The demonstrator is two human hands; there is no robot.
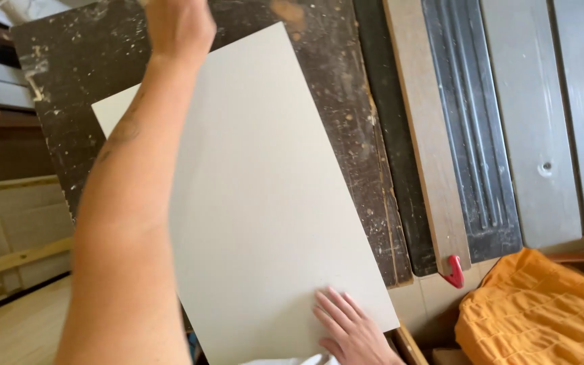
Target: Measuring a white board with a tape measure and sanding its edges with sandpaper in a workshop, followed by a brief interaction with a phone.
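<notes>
A pale beige rectangular panel (265,203) is laid flat and slightly askew on a dark, paint-speckled worktop (69,81), with its near end pushed out past the worktop's near edge. The right hand (349,328) is pressed down on the panel's near right corner, fingers spread open and flat on the surface, nothing gripped. The left hand (177,23) is stretched out to the far end of the panel, with the forearm carried across the board's left half; the hand is cut off by the top of the view, so it cannot be told whether those fingers are open or closed, or whether the far edge is actually held. Just to the right of the worktop, a long light wooden strip (427,135) is seen running from far to near, with a small red plastic piece (454,272) at its near end. Beside it, a dark ribbed rail (471,128) and then a grey metal machine table (542,108) are lined up further right. An orange cloth (535,311) is bunched at the near right. On the left, well apart from the panel, pale wooden boards (15,236) are stacked low.
</notes>
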